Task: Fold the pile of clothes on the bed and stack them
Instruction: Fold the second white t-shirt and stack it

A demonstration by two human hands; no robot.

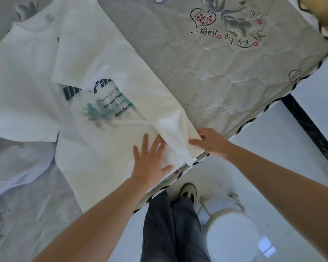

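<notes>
White cotton T-shirt [95, 114] with a teal and black printed design lies spread on the bed [206, 76], its hem at the near edge by the bed's corner. One side of the shirt is folded over the front, partly covering the print. The left hand [151, 159] lies flat on the shirt near the hem, fingers straight and spread, pressing the cloth down. The right hand [210, 142] pinches the folded edge of the shirt at the bed's near edge, thumb on top. More pale garments [13, 167] lie at the left side of the bed. Beyond the edge, a white stool [231, 233] stands on the floor.
</notes>
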